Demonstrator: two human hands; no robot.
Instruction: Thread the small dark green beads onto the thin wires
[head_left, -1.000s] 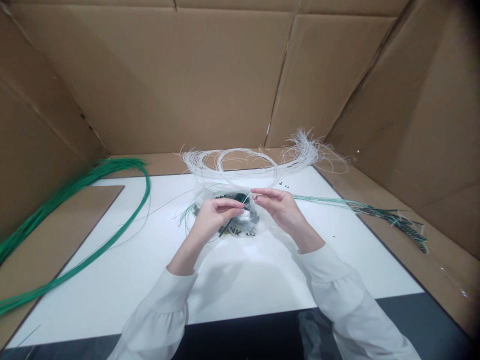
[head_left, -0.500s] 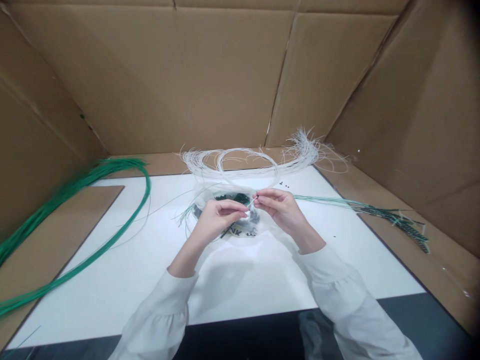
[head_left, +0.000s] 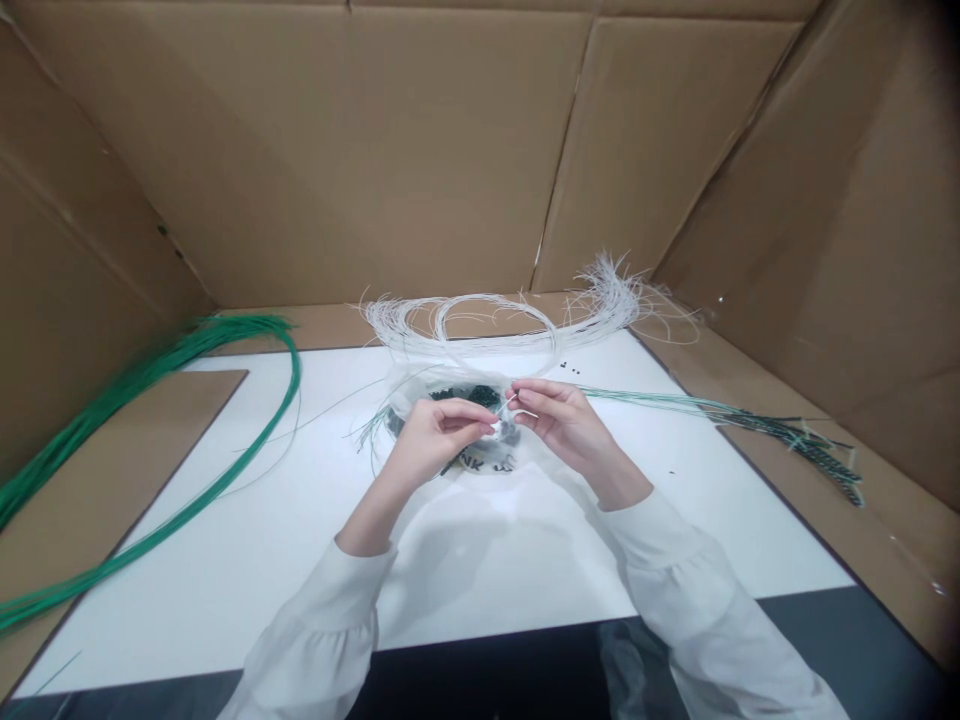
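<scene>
White strand (head_left: 506, 405), held over the plastic bag (head_left: 487, 464) | left hand (head_left: 429, 440) pinching it | right hand (head_left: 574, 430) at its upper end, cannot tell if gripping | risk: a slack pinch could drop it into the bag

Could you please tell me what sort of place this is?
Probably a workstation for handwork. Cardboard panels stand at the left, back and right, a bundle of green strands curves along the left side, and white strands lie near the back.
</scene>
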